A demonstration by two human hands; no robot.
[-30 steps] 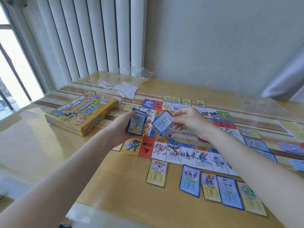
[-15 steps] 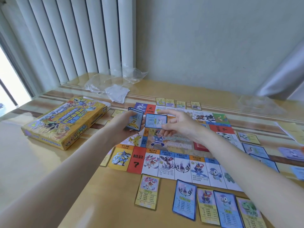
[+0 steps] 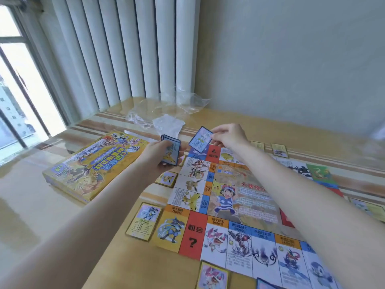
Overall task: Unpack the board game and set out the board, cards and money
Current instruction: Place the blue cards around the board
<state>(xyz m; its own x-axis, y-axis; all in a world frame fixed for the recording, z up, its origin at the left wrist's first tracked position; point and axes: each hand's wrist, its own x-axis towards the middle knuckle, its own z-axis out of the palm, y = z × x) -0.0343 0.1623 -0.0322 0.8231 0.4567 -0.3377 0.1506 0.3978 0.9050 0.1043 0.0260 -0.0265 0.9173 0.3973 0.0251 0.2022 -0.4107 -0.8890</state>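
A person's left hand (image 3: 155, 156) grips a small stack of blue-edged cards (image 3: 171, 152) while the right hand (image 3: 229, 135) pinches one blue-bordered card (image 3: 200, 142) above the colourful board (image 3: 233, 205).

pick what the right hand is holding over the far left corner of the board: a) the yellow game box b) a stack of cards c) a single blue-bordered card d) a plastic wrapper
c: the right hand pinches a single blue-bordered card above the board, while the stack of cards sits in the left hand.
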